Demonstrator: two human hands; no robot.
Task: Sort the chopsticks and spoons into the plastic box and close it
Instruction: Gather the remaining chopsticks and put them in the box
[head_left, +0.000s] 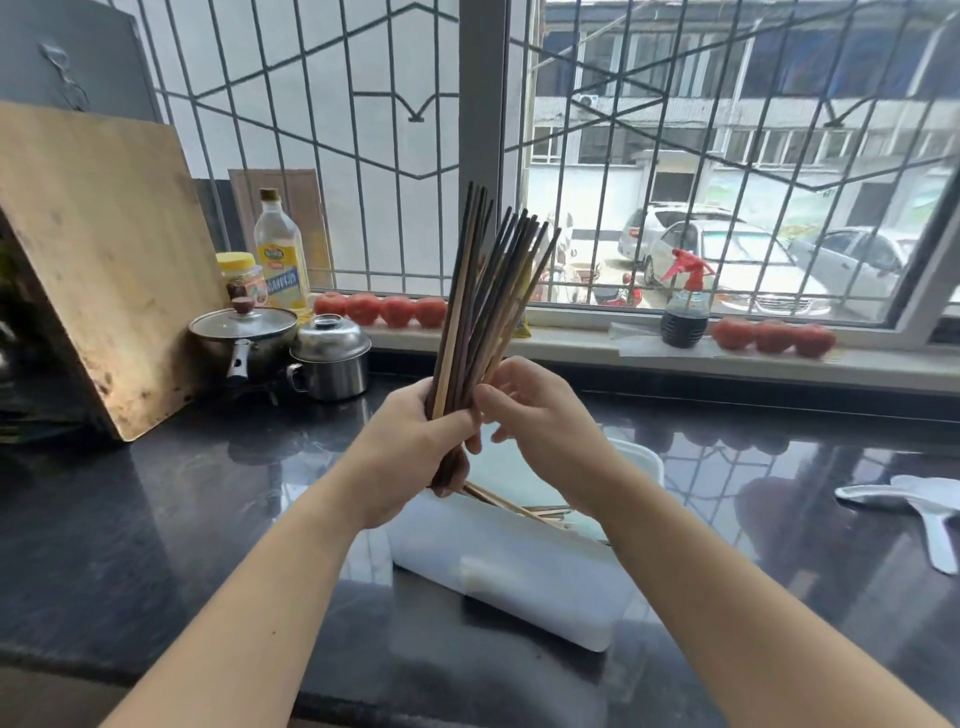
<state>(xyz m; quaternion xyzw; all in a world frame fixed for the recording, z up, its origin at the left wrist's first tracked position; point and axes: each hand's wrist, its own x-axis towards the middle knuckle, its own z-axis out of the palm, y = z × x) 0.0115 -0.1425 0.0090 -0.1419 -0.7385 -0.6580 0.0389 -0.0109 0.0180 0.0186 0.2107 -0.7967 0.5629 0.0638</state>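
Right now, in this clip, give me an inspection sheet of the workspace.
Surface: dark glossy countertop, reflecting the window.
Job's things: chopstick bundle held upright over the open plastic box; a few chopsticks already lie inside; white spoons on the counter to the right.
Clutter: cutting board, two lidded pots, oil bottle, jar, spray bottle, tomatoes on the sill.
Hands: left hand grips the bundle; right hand touches it, fingers curled.
Cables: nothing seen.
Surroundings: barred window, parked cars outside.
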